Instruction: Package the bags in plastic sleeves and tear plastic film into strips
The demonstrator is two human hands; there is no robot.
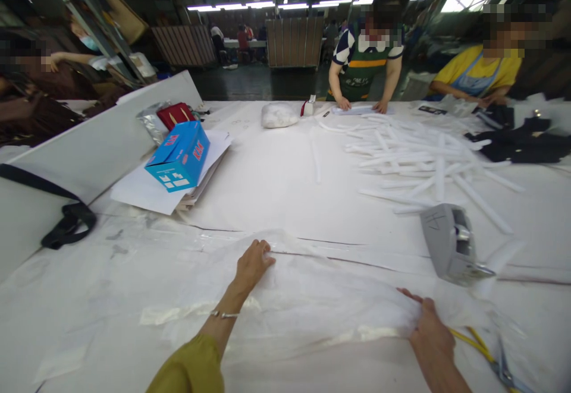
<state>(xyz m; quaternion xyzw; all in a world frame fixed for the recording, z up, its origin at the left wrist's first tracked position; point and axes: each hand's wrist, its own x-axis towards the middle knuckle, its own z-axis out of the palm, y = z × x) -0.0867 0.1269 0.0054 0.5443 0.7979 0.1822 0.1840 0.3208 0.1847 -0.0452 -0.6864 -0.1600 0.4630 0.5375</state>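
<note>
A thin, see-through white sheet (330, 295), crumpled and film-like, lies spread over the table in front of me. At its far edge, left of the middle, my left hand (254, 262) is closed with fingers and thumb pinching the material. My right hand (432, 330) grips the sheet's right end, its thumb on top and part of its fingers hidden by the material. Beside that hand lie yellow-handled scissors (484, 351), partly hidden behind the wrist. A grey tape dispenser (448, 241) stands beyond my right hand.
A blue box (181, 155) sits on stacked white sheets (147, 194) at left, near a black strap (74, 226). White strips (401, 155) are heaped at right, and a wrapped white bundle (279, 115) lies farther back. Two people (366, 66) work across the table.
</note>
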